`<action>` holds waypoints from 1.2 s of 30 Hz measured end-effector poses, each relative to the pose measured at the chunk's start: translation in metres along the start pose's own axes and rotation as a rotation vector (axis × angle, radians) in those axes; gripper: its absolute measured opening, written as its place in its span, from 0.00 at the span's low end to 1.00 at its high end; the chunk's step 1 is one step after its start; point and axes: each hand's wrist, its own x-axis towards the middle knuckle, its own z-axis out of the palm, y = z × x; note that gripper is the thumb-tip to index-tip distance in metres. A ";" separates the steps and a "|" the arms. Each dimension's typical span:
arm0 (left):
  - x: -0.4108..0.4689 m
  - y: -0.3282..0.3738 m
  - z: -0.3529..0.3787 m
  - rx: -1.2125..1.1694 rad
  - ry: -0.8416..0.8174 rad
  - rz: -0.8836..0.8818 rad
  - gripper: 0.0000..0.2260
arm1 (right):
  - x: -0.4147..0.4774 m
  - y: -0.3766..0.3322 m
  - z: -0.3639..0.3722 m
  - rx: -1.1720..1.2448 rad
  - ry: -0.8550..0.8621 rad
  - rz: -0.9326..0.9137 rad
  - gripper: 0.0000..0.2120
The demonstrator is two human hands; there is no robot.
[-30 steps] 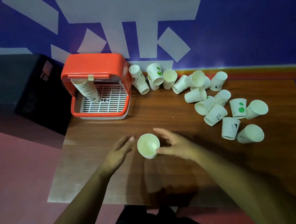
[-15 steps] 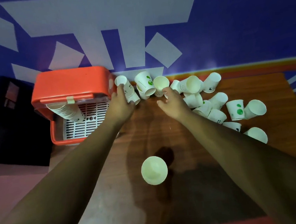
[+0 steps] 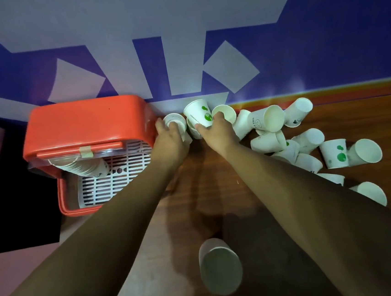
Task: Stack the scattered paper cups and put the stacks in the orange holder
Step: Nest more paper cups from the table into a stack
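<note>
The holder [image 3: 85, 125] sits at the far left corner of the counter [image 3: 204, 171], its back to the wall [image 3: 322, 40], with a stack of cups [image 3: 84, 165] lying tilted inside it. Just right of the holder, against the wall, my left hand [image 3: 170, 140] grips the corner cup [image 3: 174, 122]. Touching it on the right is the leaning cup [image 3: 198, 113], which my right hand [image 3: 216, 131] grips from the front. The scattered cups [image 3: 268, 119] spread from there to the right and toward me, along and partly under my right arm. One lone cup [image 3: 219, 265] stands near me between my forearms, well apart from the rest.
</note>
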 end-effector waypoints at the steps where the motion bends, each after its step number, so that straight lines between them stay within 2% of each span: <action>1: 0.002 -0.002 0.001 -0.006 0.005 0.015 0.22 | 0.001 -0.001 0.000 0.044 -0.005 0.014 0.26; 4: 0.001 -0.001 0.004 0.007 0.044 0.026 0.23 | -0.002 -0.001 -0.005 0.169 -0.013 0.074 0.27; 8: -0.017 0.003 0.001 0.009 0.204 0.056 0.22 | -0.024 0.010 -0.011 0.405 -0.011 0.121 0.29; 11: -0.039 -0.002 -0.007 -0.243 0.286 0.105 0.23 | -0.050 0.026 -0.022 0.659 -0.074 0.107 0.25; 13: -0.056 -0.004 -0.016 -0.403 0.293 0.137 0.27 | -0.067 0.036 -0.029 0.730 -0.151 0.093 0.28; 15: -0.075 -0.004 -0.021 -0.513 0.259 0.155 0.31 | -0.085 0.042 -0.035 0.695 -0.222 0.014 0.37; 18: -0.105 -0.003 -0.024 -0.663 0.182 0.085 0.24 | -0.114 0.043 -0.046 0.614 -0.252 -0.090 0.48; 20: -0.127 0.001 -0.028 -0.852 0.108 -0.011 0.18 | -0.134 0.043 -0.055 0.577 -0.241 -0.168 0.52; 23: -0.159 0.002 -0.034 -1.018 0.124 -0.125 0.13 | -0.161 0.046 -0.070 0.594 -0.259 -0.265 0.49; 26: -0.193 -0.006 -0.036 -1.035 0.215 -0.219 0.16 | -0.190 0.056 -0.078 0.572 -0.289 -0.276 0.47; 29: -0.220 -0.019 -0.034 -1.342 0.271 -0.335 0.15 | -0.222 0.075 -0.071 0.484 -0.372 -0.197 0.48; 32: -0.248 -0.025 -0.032 -1.589 0.284 -0.333 0.12 | -0.253 0.089 -0.061 0.377 -0.451 -0.185 0.51; 36: -0.276 -0.020 -0.029 -1.600 0.294 -0.336 0.20 | -0.280 0.101 -0.050 0.319 -0.492 -0.204 0.46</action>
